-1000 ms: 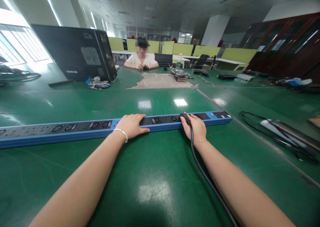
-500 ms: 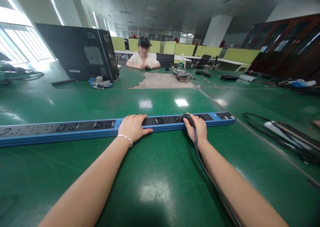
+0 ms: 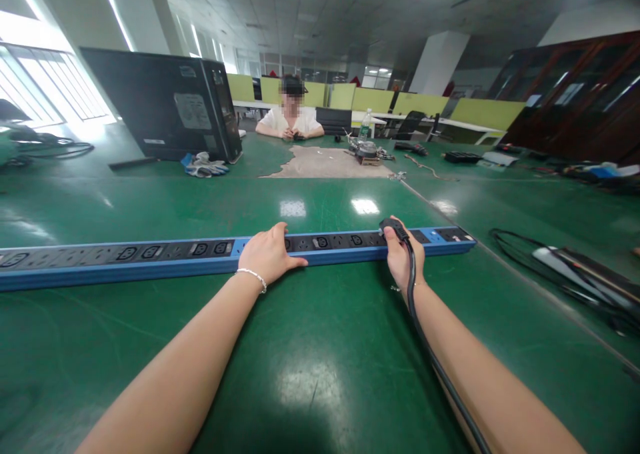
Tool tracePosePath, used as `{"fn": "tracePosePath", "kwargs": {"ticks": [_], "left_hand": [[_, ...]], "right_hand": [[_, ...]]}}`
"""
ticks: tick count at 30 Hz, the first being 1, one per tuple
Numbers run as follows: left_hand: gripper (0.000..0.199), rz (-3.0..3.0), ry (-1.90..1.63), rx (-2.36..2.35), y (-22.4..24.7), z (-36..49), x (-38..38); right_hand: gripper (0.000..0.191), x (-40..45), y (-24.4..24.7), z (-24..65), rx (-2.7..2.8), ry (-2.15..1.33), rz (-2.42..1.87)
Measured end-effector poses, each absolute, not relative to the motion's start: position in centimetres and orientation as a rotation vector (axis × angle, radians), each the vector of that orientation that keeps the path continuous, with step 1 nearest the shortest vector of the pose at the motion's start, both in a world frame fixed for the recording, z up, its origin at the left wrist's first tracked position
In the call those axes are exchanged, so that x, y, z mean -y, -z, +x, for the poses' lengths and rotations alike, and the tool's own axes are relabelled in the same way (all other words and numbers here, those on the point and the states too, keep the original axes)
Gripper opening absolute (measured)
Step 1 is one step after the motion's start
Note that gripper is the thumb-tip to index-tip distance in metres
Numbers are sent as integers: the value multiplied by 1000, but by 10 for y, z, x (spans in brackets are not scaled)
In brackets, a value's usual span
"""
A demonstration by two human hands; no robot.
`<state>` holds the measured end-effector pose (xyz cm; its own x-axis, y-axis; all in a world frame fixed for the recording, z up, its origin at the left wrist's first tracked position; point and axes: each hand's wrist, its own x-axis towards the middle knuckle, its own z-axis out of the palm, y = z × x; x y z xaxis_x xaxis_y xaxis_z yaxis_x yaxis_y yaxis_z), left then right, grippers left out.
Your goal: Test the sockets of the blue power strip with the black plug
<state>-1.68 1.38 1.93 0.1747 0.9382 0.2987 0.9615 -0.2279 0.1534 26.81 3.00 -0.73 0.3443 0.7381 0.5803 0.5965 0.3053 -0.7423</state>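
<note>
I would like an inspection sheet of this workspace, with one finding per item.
Surface: glossy green tabletop with a brownish patch.
Job's things: blue power strip, lying flat; black plug, in hand.
Clutter: gloves, bottle, black case farther back.
Grip: left hand across the strip; right hand holding the plug.
Cables: black cord runs from plug towards viewer; tangled cables at right.
Surroundings: seated person opposite; yellow-green partitions behind.
</note>
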Motion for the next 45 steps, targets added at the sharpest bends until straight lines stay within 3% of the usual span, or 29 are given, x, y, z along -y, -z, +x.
{"fn": "tracePosePath", "kwargs": {"ticks": [7,15,23,41,45], "left_hand": [[87,-2378,490,1846,-17,-18,-16],[79,-2376,511,1797,-13,-17,-15],[73,-2365,536,1776,-16,-15,-14],[69,-2388,549,1783,-16,-15,-14],[60,-2373,564,1778,-16,-15,-14]], "right_hand": [[45,-17,0,238,1595,-135,-1354],[36,-14,-14,168,1676,-441,-1319],[31,-19,-21,134,1743,-315,-1523],[32,-30,-19,137,1855,-253,-1489],[32,-21,-26,129,1908,-168,-1578]]}}
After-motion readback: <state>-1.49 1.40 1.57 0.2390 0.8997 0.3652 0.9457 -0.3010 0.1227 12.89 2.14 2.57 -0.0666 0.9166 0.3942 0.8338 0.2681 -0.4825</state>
